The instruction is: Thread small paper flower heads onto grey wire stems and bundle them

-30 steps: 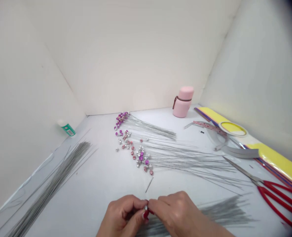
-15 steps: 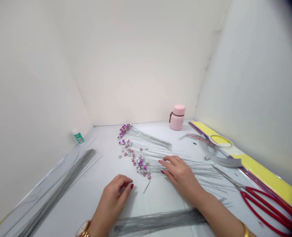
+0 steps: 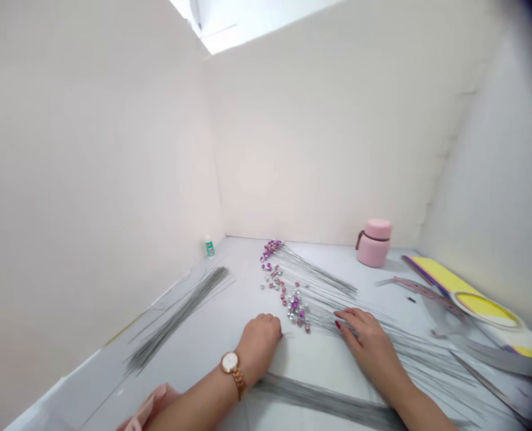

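Observation:
My left hand (image 3: 260,340), with a gold watch on the wrist, rests curled on the white table just left of the beaded wire ends; I cannot see anything in it. My right hand (image 3: 368,341) lies flat with fingers spread on the fan of thin grey wires (image 3: 410,353). Pink, purple and silver beads (image 3: 293,304) tip those wires between the two hands. A tighter beaded wire bundle (image 3: 308,269) lies farther back.
A bare wire bundle (image 3: 178,314) lies at the left, another (image 3: 329,401) near the front edge. A pink jar (image 3: 374,242) stands at the back, a small green-labelled bottle (image 3: 209,246) in the corner. Yellow sheets (image 3: 477,293), a tape ring (image 3: 486,301) and grey strips sit right.
My hands were pinched together on a bead at the front; they parted and moved forward, the right onto the wires. The view swung up and to the left.

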{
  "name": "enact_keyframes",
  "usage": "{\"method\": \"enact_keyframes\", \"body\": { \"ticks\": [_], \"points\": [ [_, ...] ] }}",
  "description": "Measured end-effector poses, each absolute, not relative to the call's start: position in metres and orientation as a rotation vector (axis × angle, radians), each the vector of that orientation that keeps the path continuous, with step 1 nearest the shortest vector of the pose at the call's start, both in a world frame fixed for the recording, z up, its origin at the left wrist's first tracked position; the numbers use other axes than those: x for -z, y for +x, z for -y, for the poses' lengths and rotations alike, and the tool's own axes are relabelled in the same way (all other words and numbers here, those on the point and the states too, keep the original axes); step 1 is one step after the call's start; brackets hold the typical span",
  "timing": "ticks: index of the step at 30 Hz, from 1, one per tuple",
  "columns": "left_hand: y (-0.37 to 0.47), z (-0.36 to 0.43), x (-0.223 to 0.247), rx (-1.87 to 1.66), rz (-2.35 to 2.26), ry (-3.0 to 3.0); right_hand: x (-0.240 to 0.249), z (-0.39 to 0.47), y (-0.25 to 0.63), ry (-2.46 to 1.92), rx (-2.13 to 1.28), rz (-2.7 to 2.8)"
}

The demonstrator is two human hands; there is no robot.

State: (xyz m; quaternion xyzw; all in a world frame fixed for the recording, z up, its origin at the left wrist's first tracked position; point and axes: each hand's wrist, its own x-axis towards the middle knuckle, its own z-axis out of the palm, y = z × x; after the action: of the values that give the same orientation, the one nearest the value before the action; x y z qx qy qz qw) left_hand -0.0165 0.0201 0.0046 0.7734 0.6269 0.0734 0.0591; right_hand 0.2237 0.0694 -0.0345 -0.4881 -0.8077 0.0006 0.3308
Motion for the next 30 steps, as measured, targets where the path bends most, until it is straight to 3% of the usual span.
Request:
{"method": "enact_keyframes", "body": {
  "ticks": [9, 18, 30],
  "points": [
    [-0.129, -0.001, -0.018, -0.291, -2.377, 1.943, 0.042, -0.073, 0.225, -1.265, -0.061, 2.107],
    [-0.103, 0.013, -0.021, -0.461, -1.998, 2.093, 0.033, -0.066, 0.226, -1.366, 0.016, 2.159],
    [-0.036, -0.033, -0.020, -0.534, -1.595, 2.148, 0.008, -0.086, 0.219, -1.325, 0.054, 2.449]
  ]
}}
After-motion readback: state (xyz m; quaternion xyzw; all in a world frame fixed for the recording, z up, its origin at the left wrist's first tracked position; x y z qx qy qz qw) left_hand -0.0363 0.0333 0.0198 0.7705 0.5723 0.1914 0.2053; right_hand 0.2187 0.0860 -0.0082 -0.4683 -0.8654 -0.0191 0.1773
